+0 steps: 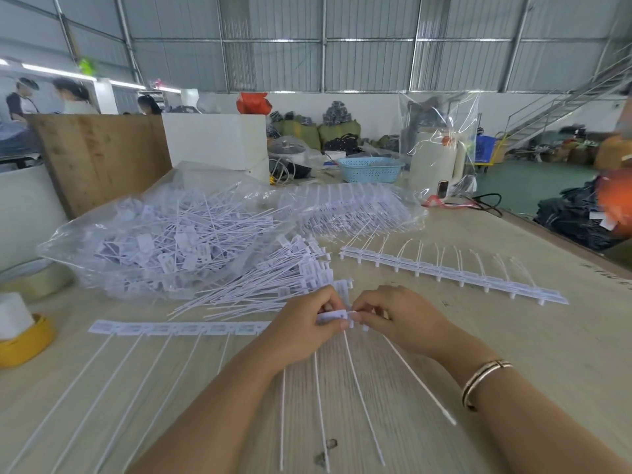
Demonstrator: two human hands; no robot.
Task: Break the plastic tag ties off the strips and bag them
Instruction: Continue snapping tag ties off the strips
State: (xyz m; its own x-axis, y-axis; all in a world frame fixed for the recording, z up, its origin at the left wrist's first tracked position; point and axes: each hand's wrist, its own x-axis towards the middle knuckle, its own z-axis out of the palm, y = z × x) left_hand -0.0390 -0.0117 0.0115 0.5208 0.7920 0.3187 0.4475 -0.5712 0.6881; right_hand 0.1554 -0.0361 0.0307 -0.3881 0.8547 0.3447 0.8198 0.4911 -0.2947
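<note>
Both hands meet over the middle of the bench [513, 336], pinching one strip [178, 328] of white ties at its right end. Left hand [301, 328] has fingers and thumb curled round the header bar of the strip, just left of the break point; right hand [393, 319] pinches the end tag [352, 318] between thumb and fingertips, and the two hands nearly touch at the thumbs. A bracelet [485, 378] sits on the right wrist.

From the grip the strip runs left along the bench, its bar lying flat and its long thin tails reaching toward the near edge. More tails fan out from under the hands toward the near edge, one of them slanting right below the right hand.

Just beyond the hands lies a loose pile of ties [273, 278], tags to the right and tails pointing left. Beyond that, toward the far left of the bench, a clear bag [154, 241] lies on its side, stuffed with ties. A second clear bag [349, 206], further back near the far edge, holds whole strips stacked together. Right of the hands and apart from them, another strip [444, 271] lies across the bench with its tails curling up and away toward the far edge.

At the left edge stand a yellow tape roll [24, 343] and, behind it, a pale tape roll [37, 278]. A blue basket [369, 169] stands at the far end.
</note>
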